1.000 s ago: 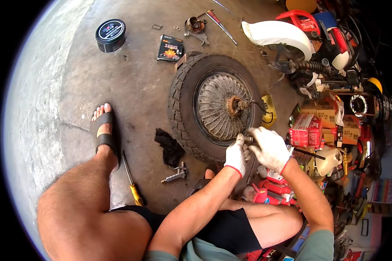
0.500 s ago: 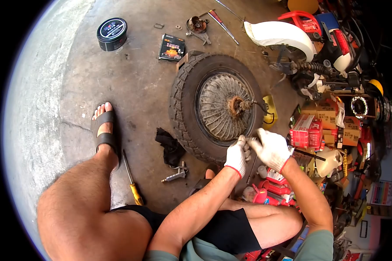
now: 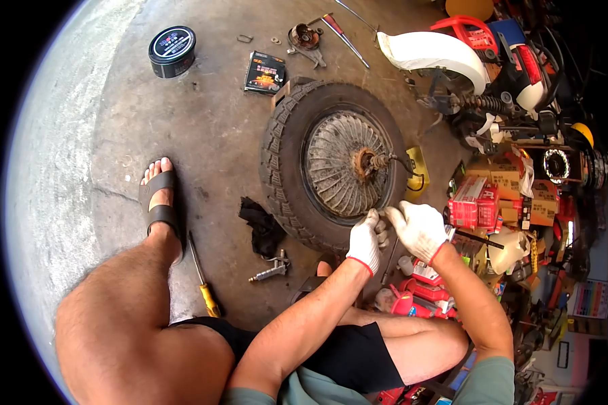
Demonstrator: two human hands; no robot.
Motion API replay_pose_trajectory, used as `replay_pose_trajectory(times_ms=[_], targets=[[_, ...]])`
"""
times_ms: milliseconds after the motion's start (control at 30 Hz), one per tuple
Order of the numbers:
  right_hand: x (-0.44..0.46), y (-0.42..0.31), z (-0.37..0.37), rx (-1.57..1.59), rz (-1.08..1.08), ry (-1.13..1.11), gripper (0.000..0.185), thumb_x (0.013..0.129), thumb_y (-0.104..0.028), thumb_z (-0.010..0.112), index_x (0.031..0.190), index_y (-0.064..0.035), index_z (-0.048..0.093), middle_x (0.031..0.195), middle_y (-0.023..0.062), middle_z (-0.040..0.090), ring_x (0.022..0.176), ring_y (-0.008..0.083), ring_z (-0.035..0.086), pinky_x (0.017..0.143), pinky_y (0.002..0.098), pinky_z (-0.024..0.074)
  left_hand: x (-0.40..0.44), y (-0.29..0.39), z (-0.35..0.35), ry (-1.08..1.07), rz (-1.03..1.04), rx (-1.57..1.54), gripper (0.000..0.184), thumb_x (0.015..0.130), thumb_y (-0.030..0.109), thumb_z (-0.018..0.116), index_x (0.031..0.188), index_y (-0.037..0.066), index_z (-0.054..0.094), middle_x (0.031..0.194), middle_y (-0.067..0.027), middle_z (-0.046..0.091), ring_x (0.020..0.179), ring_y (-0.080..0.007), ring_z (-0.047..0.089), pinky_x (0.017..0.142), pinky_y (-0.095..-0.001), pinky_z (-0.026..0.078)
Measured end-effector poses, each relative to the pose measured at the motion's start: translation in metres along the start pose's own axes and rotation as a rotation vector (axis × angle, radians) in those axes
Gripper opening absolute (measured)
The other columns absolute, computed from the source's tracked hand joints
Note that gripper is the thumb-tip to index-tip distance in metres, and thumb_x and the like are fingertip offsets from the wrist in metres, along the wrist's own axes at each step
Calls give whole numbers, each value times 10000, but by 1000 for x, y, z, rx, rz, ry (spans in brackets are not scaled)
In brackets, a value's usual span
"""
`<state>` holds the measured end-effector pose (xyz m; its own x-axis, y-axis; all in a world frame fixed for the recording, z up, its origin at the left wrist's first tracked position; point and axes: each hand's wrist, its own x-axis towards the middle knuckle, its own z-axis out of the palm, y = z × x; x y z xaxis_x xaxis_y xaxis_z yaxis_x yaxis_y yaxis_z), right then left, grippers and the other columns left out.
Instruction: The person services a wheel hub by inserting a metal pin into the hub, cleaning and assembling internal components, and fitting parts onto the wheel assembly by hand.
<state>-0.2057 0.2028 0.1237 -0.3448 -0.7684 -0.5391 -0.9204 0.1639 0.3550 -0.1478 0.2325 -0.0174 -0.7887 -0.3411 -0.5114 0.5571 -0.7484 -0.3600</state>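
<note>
A wheel (image 3: 334, 165) with a black knobby tyre and a finned metal hub lies on the floor, its rusty axle (image 3: 368, 163) pointing up. Beside the tyre's lower right edge, my left hand (image 3: 367, 241), in a white glove, is closed on something small that I cannot make out. Close to its right, my gloved right hand (image 3: 417, 229) has its thumb and fingers drawn together near the same spot. Whatever lies between the fingertips is too small to name. A dark cable runs from the axle toward a yellow object (image 3: 417, 172).
On the floor are a black tin (image 3: 171, 51), a small black box (image 3: 265, 72), a yellow-handled screwdriver (image 3: 209, 301), a black cloth (image 3: 262, 226) and an air gun (image 3: 270, 269). A white fender (image 3: 432, 52), red packages (image 3: 474, 202) and cartons crowd the right side.
My right hand has turned slightly and its fingers have drawn in, less blurred than before. My left hand stays almost in place, and the wheel has not visibly moved.
</note>
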Motion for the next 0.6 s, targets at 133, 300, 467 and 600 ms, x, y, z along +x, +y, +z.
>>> replay_pose_trajectory(times_ms=[133, 300, 467, 600], targets=[[-2, 0, 2, 92, -503, 502, 331, 984, -351, 590, 1027, -23, 589, 747, 190, 691, 719, 417, 691, 670, 505, 557, -4, 3, 5, 37, -1, 81, 343, 1100, 382, 458, 974, 123, 643, 625, 73, 389, 460, -67, 296, 427, -254, 241], [-1, 2, 1, 17, -115, 133, 358, 980, -380, 593, 1040, -27, 602, 845, 212, 706, 798, 385, 707, 703, 489, 557, -2, 2, 2, 37, 4, 50, 364, 1090, 406, 476, 953, 114, 644, 625, 71, 398, 462, -67, 307, 428, -255, 245], [-2, 1, 10, -27, -276, 230, 370, 969, -390, 598, 994, -22, 616, 873, 221, 708, 821, 395, 707, 739, 487, 558, -7, 4, 8, 47, 17, 114, 371, 1096, 390, 470, 935, 108, 649, 610, 67, 414, 457, -68, 309, 429, -253, 249], [3, -8, -8, -2, -7, -31, 320, 920, -289, 662, 1059, -11, 586, 910, 196, 697, 853, 385, 698, 815, 459, 552, -4, 5, 9, 80, -11, 95, 397, 1102, 422, 418, 841, 153, 549, 573, 63, 352, 423, -92, 246, 408, -263, 212]])
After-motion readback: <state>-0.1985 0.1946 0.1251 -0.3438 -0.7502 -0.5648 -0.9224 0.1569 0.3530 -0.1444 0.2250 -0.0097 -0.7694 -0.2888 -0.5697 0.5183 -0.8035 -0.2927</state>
